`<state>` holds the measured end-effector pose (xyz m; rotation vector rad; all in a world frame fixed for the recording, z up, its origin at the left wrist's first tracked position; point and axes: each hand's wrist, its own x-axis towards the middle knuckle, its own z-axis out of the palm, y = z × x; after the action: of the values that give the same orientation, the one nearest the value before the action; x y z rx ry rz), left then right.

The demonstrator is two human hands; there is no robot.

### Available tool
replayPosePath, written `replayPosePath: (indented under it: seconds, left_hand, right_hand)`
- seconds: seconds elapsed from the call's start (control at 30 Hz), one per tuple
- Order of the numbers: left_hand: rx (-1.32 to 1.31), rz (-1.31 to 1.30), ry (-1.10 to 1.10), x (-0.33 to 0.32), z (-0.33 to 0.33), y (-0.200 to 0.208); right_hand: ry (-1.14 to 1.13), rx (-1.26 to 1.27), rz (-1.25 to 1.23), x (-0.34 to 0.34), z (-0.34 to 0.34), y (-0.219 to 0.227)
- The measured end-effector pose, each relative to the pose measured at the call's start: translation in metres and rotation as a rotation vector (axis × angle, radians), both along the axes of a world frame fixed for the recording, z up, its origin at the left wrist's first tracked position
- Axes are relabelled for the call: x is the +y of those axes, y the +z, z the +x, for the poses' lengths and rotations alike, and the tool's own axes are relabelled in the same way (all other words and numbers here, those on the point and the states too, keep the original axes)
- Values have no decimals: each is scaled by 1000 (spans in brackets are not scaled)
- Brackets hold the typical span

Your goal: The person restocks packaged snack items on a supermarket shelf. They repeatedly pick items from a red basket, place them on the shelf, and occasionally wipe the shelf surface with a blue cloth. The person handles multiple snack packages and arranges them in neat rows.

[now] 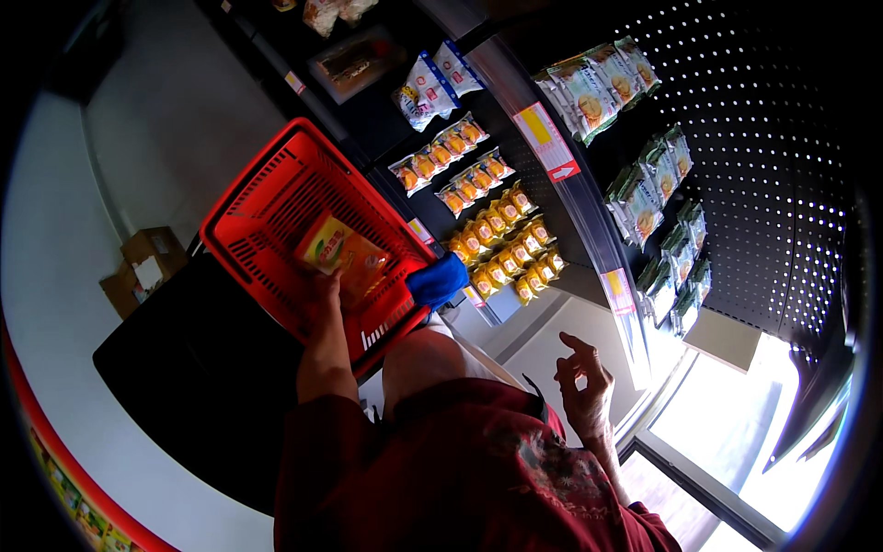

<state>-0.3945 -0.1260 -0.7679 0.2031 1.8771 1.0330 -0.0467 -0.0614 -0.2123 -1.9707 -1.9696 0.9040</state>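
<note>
Left hand (327, 296) reaches into red shopping basket (267, 170), at lower edge of yellow-orange packet (337, 241); packet is inside the basket outline, tilted. Fingers partly hidden, cannot tell if clamped on it. Right hand (589, 391) off to the right, empty, fingers apart and loosely bent. Blue cloth-like item (438, 281) on basket rim, near shelved yellow snack packs (497, 221).

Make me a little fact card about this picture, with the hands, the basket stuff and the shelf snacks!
Left hand: inside the red basket, at the lower edge of an orange-and-yellow packet; grip unclear
Right hand: in the air, fingers bent, empty
Basket corner: a blue bundle
Shelves: rows of yellow packs and green-and-white packets
</note>
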Motion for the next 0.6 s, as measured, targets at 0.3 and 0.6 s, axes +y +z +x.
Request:
replayPosePath:
  seconds: [0.3, 0.6]
  left_hand:
    - [-30, 18, 187, 49, 25, 8]
    - [30, 205, 82, 27, -4, 86]
  right_hand:
    - [-32, 15, -41, -2, 7, -5]
    - [27, 79, -48, -4, 24, 3]
